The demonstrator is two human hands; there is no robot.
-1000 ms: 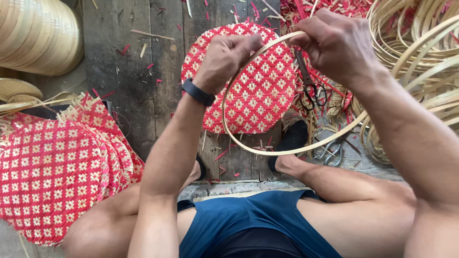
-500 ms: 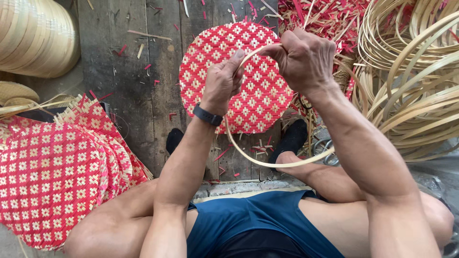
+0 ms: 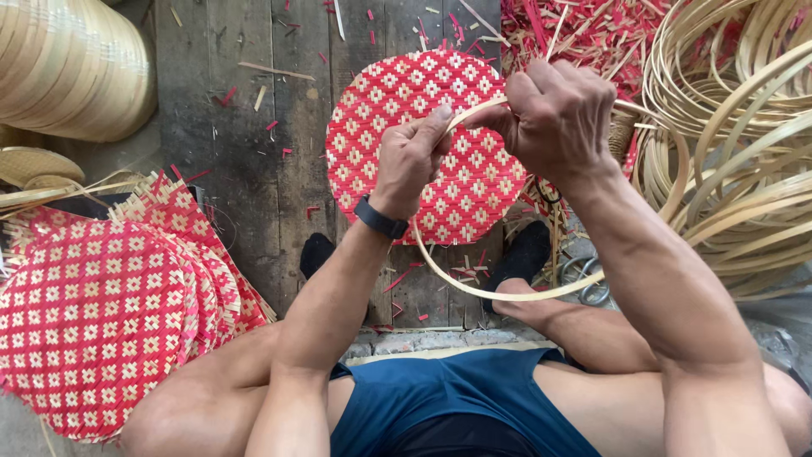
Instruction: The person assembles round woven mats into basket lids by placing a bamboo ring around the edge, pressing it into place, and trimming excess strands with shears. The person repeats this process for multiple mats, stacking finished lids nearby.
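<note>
Two hands now meet at the top of a pale bamboo hoop (image 3: 507, 292), held in the air above a round red-and-white woven mat (image 3: 397, 110) that lies flat on the plank floor (image 3: 245, 169). The left hand (image 3: 410, 161), a dark band (image 3: 381, 218) on its wrist, has its fingers (image 3: 436, 127) pinched together on one end of the strip; the right hand (image 3: 558, 114) is closed in a fist over the other end, the two just touching.

A second ago the hands stood well apart along a wider loop, the right one high at the frame's edge. Half a second ago they had drawn closer. Now the strip's ends overlap between them and the loop has tightened to about the width of the mat below, its lower curve hanging near the person's dark shoes (image 3: 524, 254). By that showing, the ring looks closed but not yet fastened, the join resting on grip alone.

The view has also shifted: the mat sits more central, and a pair of scissors (image 3: 584, 279) shows beside the right foot. A stack of matching woven mats (image 3: 101, 313) lies at the left knee, coiled bamboo strips (image 3: 736, 135) are heaped at the right, and red trimmings (image 3: 592, 34) litter the floor beyond.
</note>
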